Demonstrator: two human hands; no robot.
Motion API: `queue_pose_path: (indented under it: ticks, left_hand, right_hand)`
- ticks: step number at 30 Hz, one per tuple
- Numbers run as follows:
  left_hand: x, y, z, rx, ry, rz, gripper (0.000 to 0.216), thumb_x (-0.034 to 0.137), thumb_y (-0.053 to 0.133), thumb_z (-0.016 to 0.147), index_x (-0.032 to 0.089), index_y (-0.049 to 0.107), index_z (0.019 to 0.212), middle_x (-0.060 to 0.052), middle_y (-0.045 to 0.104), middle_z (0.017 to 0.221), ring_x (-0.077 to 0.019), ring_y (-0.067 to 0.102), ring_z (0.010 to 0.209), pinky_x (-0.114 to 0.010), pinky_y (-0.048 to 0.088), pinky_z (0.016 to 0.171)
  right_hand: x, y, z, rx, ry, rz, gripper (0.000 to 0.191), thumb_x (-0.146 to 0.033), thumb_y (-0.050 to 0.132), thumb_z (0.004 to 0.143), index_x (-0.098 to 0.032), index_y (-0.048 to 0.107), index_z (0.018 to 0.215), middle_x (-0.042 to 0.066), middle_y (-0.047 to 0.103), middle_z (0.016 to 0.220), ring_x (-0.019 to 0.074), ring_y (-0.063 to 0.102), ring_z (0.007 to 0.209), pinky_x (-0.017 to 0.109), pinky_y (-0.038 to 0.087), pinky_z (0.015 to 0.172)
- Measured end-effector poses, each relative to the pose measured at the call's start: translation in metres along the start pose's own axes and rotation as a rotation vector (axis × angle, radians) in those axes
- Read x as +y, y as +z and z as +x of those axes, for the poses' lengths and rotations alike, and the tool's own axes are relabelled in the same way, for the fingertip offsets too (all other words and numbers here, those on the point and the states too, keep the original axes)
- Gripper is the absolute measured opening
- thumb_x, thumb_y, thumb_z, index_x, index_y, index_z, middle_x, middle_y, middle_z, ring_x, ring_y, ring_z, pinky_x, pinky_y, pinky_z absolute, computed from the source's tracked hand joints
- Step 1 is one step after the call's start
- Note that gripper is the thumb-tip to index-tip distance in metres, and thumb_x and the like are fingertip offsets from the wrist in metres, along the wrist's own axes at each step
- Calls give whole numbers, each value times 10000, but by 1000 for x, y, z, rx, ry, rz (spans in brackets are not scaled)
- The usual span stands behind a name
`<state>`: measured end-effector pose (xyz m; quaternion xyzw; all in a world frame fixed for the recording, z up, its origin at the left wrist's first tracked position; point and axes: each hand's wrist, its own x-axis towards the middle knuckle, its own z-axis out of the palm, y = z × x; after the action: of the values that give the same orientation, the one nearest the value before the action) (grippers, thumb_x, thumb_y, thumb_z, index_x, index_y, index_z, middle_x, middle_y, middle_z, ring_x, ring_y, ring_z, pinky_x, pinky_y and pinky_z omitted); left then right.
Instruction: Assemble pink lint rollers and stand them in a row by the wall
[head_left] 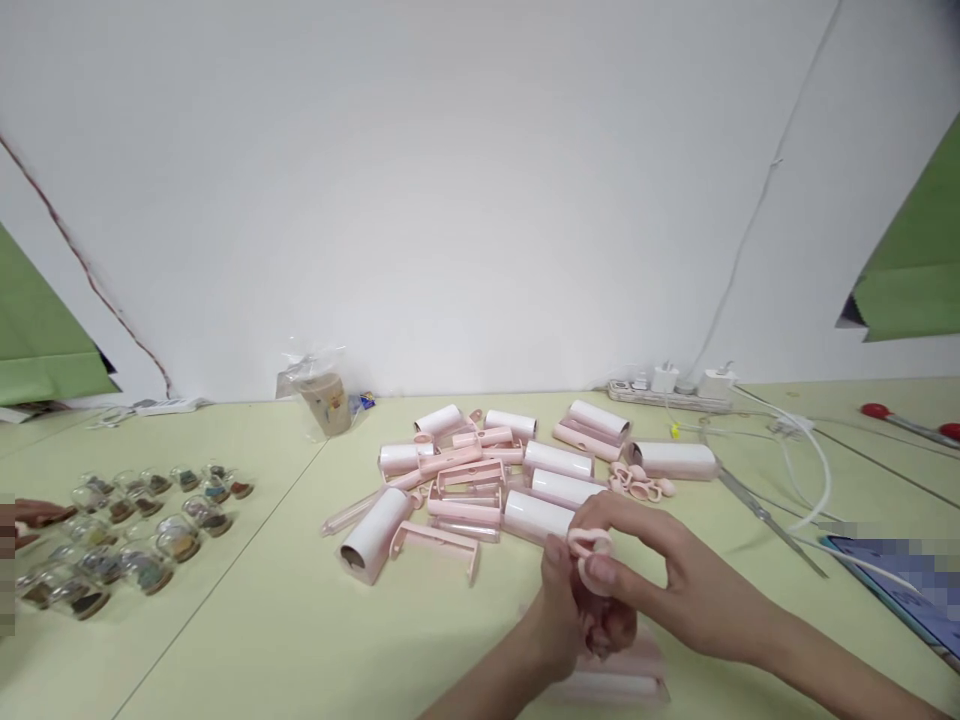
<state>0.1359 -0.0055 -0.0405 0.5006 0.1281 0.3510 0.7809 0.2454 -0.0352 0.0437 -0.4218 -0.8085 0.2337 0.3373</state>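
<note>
Both hands meet low, right of centre, at a small pink plastic ring piece (590, 543). Thumb and fingers of my right hand (660, 570) pinch it from the right. My left hand (556, 622) is closed around its lower side, and its fingers are partly hidden. Under the hands lies a pink and white lint roller (611, 685), blurred and partly covered. Just beyond are white paper rolls (536, 515), pink roller frames (435, 545) and clear covers. A small pile of similar pink ring pieces (637, 482) lies behind my right hand.
Several little glass domes (146, 570) stand at left beside another person's hand (37, 515). A bagged cup (326, 400) is by the wall. To the right are a power strip (675, 398) with cables, scissors (772, 520) and a phone (900, 590).
</note>
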Motion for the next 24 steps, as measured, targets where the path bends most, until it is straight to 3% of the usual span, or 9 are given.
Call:
queue_pose_path:
  ticks: [5, 10, 14, 17, 20, 22, 24]
  left_hand:
    - [-8, -3, -1, 3, 87, 26, 773, 899, 100, 515, 173, 358, 453, 60, 264, 327, -25, 209, 244, -164, 116, 244]
    - [-6, -1, 0, -71, 116, -46, 750, 900, 181, 516, 175, 375, 510, 63, 289, 346, -29, 214, 249, -163, 111, 235]
    - [-3, 0, 0, -76, 131, -45, 734, 894, 219, 520, 176, 375, 508, 63, 295, 341, -34, 240, 254, -160, 145, 242]
    - [-3, 1, 0, -51, 98, -28, 730, 902, 249, 489, 181, 363, 509, 73, 286, 331, -28, 219, 234, -163, 140, 239]
    - [-2, 2, 0, -36, 63, 44, 749, 921, 185, 458, 192, 345, 520, 83, 252, 314, -27, 182, 223, -166, 115, 239]
    - [0, 3, -2, -26, 50, 109, 761, 926, 148, 442, 195, 344, 527, 85, 239, 304, -25, 165, 223, -166, 104, 245]
    - [6, 5, -6, -27, 20, 166, 744, 919, 201, 454, 196, 353, 545, 85, 242, 312, -22, 171, 242, -163, 102, 266]
  right_hand:
    - [12, 12, -1, 68, -152, 26, 145, -275, 439, 864, -206, 522, 767, 22, 556, 701, 161, 532, 657, 285, 441, 599]
    - [15, 16, -9, 65, 53, 400, 146, -310, 527, 825, -208, 470, 738, 11, 557, 773, 130, 579, 556, 248, 494, 489]
    - [9, 11, -3, 28, 72, 351, 200, -252, 533, 806, -210, 388, 675, 13, 556, 801, 126, 567, 598, 246, 498, 528]
    - [7, 6, 6, -125, 116, 282, 227, -176, 545, 768, -219, 334, 697, 0, 530, 834, 109, 555, 579, 205, 479, 464]
    - [8, 3, 12, -355, 151, 333, 42, -195, 463, 822, -219, 436, 842, 15, 526, 914, 100, 573, 554, 191, 473, 425]
    - [10, 3, 12, -445, 122, 372, 172, -225, 376, 870, -227, 509, 978, 44, 544, 996, 138, 607, 678, 219, 506, 510]
    - [12, 4, 11, -444, 56, 378, 268, -245, 349, 882, -229, 560, 1045, 62, 566, 1046, 184, 596, 851, 270, 514, 666]
